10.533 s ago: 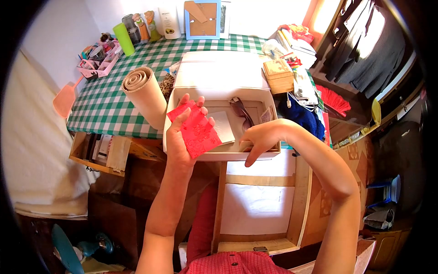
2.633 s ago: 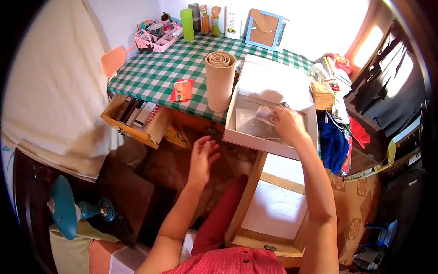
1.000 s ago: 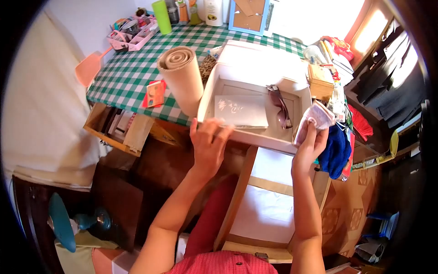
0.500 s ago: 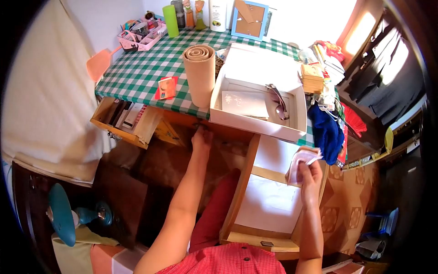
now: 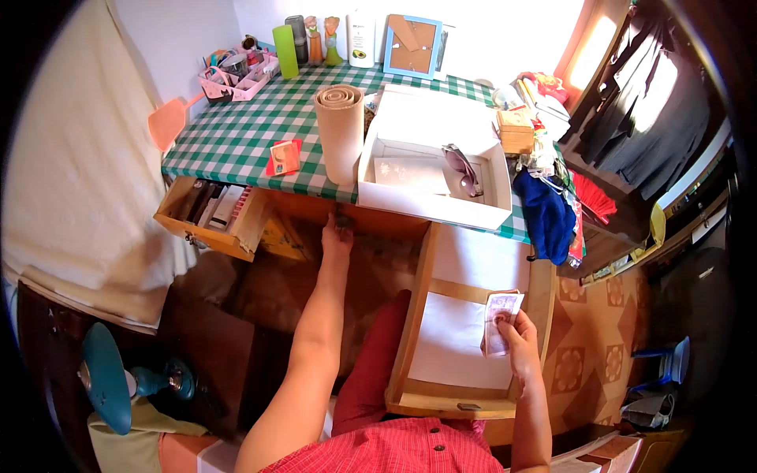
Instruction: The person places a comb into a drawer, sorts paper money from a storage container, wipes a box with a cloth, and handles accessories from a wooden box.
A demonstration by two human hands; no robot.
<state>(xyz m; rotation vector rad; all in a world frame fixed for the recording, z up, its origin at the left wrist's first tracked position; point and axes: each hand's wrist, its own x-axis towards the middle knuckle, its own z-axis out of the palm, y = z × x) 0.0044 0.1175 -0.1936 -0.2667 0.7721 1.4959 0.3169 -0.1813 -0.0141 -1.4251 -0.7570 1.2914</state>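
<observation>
My right hand is closed on folded banknotes, held over the open right drawer, which is lined with white paper. My left hand reaches up to the closed middle drawer front, its fingers curled at the small dark drawer handle; the fingertips are partly in shadow. Above on the table, a white box holds sunglasses and a pale card or envelope. A roll of corrugated cardboard stands upright beside the box.
The left drawer is open with small boxes inside. On the checked tablecloth lie a red envelope with a note and a pink basket. A blue cloth hangs at the right edge. A teal lamp stands lower left.
The banknotes in my right hand have moved lower and slightly left, and now show their printed face. My left hand stays near the middle drawer handle. The view has shifted slightly.
</observation>
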